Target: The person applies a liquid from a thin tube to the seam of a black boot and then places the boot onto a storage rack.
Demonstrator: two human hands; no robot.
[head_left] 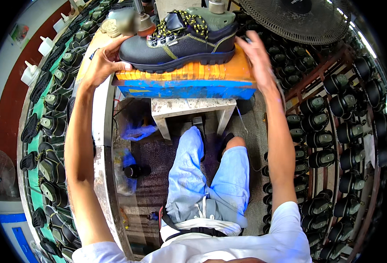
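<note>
A black work shoe [176, 52], with yellow stitching and yellow-black laces, sits sole down on an orange strapped pad [167, 73]. A grey-green shoe last [213, 18] fills its opening, and a metal press post [216, 6] comes down onto the last. Another post with a reddish pad [146, 30] stands over the toe side. My left hand [102, 65] is closed around the toe, thumb at the sole edge and fingers behind. At the heel, my right hand [258, 59] has its fingers stretched out, slightly blurred; whether it touches the shoe is unclear.
Under the pad is a blue base [184, 90] on a worn metal stand [193, 105]. On the left runs a green conveyor [36, 175] with soles and shoes. Racks of lasted shoes [318, 138] fill the right, below a large fan [296, 22]. White bottles [29, 74] stand far left.
</note>
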